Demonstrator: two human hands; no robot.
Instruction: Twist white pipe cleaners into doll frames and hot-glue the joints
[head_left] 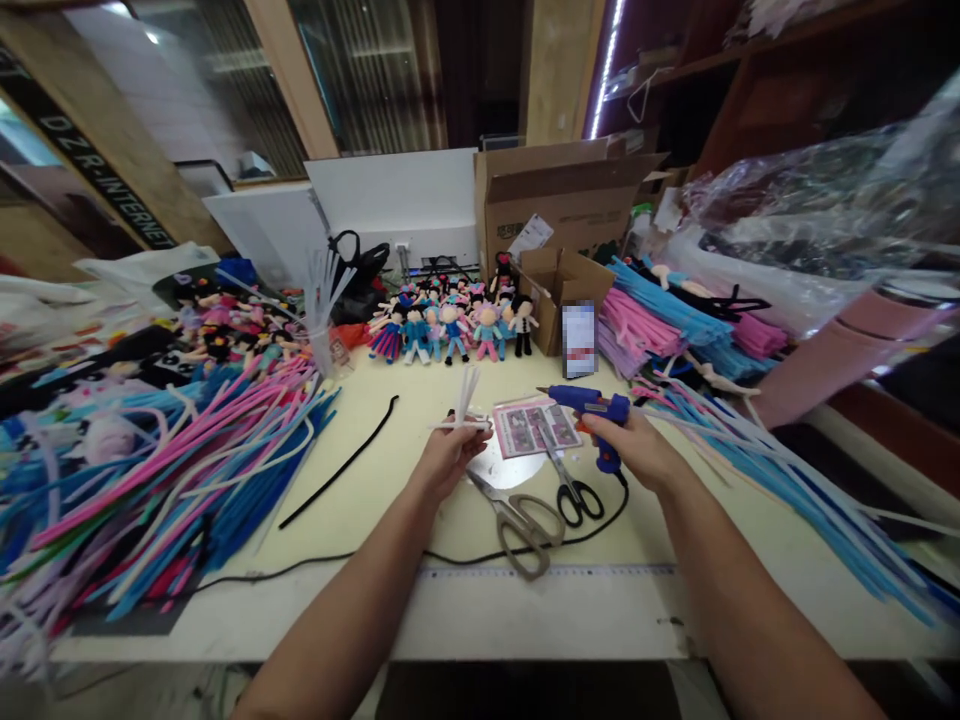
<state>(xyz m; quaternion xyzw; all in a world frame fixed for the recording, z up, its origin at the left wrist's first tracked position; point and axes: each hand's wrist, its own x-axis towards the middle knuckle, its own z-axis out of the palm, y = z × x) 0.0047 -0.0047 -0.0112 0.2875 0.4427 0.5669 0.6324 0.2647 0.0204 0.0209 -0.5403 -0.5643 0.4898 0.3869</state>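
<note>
My left hand (pixel 450 455) is closed around a small bundle of white pipe cleaners (pixel 466 395), which fan upward from the fingers. In my right hand (pixel 630 440) is a blue hot glue gun (pixel 592 403), its nozzle pointing left toward the bundle but apart from it. The gun's black cord (pixel 480 558) loops down and runs left across the table. Between my hands lie grey-handled scissors (pixel 525 525), black-handled scissors (pixel 574 490) and a pink-edged printed card (pixel 521 432). A single black pipe cleaner (pixel 341 462) rests to the left of my left hand.
Several finished pipe-cleaner dolls (pixel 450 330) stand at the back, beside a cardboard box (pixel 559 280) and a phone (pixel 580 340). Heaps of coloured pipe cleaners (pixel 247 455) cover the left side, and blue and pink bundles (pixel 675 310) the right. A pink tumbler (pixel 847 345) stands at far right.
</note>
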